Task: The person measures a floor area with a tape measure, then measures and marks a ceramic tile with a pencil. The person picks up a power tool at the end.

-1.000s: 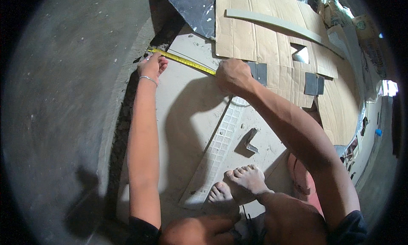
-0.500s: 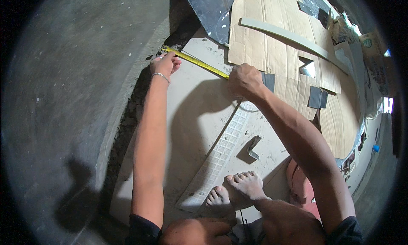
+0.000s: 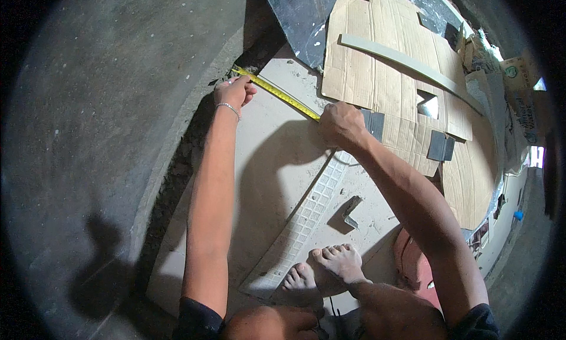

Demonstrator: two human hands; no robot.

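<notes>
A yellow tape measure stretches between my hands, over the pale floor tiles. My left hand, with a bracelet at the wrist, pinches the blade close to its free end, beside the rough gap along the tile edge. Closed round the other end of the blade is my right hand, knuckles up; the case is hidden in the fist. Just below that hand lies a narrow cut tile strip, its gridded underside showing.
Flattened cardboard covers the far right, with a long pale strip on it. A small grey angled piece lies near my bare feet. Dark concrete floor extends left. A reddish object sits under my right arm.
The whole view has shifted slightly, so most things appear a little further right or lower. Both hands keep their hold on the tape, which remains stretched out.
</notes>
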